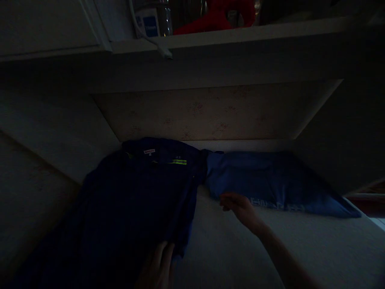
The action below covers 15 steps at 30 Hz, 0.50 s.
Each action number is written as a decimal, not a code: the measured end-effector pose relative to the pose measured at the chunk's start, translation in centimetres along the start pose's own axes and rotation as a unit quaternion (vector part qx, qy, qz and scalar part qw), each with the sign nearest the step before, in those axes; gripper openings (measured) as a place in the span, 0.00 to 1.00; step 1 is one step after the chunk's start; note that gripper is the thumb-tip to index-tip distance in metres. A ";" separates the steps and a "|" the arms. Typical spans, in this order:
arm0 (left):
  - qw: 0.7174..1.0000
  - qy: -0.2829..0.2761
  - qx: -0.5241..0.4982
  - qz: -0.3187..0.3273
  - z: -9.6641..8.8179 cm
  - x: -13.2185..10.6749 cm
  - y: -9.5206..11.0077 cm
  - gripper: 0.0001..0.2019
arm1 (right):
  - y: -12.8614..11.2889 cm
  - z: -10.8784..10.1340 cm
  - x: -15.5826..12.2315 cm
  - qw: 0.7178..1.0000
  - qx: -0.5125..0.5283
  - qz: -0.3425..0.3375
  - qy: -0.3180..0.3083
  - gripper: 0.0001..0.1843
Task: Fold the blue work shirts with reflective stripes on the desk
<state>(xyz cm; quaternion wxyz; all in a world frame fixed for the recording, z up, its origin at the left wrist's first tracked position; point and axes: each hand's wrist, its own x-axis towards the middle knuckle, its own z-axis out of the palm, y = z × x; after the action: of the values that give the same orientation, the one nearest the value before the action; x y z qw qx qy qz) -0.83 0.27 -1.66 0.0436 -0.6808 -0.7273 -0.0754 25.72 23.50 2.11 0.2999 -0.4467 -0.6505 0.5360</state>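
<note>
A dark navy garment (132,200) with a collar, a small white label and a bright yellow-green strip lies spread on the pale surface. My left hand (159,261) rests on its lower right part, fingers stretched out; the wrist is lost in shadow. To the right, a folded blue garment (249,172) with pale lettering along its front edge touches the navy one. My right hand (237,204) is at that front edge with its fingers curled together, and no cloth shows in them. Dim light hides much of both hands' detail.
A shelf (216,38) crosses above, with a red object (216,18), a blue-and-white box (147,23) and a white cable (162,50) hanging over its edge. Behind the garments stands a flower-patterned wall (198,114). Side panels (339,136) close in the niche. The pale surface (228,249) extends toward me.
</note>
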 end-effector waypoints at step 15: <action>0.856 -0.029 -0.511 -0.070 -13.9 -0.3 -6.6 0.08 | -5.7 16.8 6.1 0.941 0.323 0.098 -0.024 0.41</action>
<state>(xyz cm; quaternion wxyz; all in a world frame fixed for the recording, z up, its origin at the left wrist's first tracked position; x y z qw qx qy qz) -7.92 -2.76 11.65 -0.3367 -0.5566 -0.6332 -0.4194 7.08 21.65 2.97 0.3586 -0.3745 -0.4025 0.7544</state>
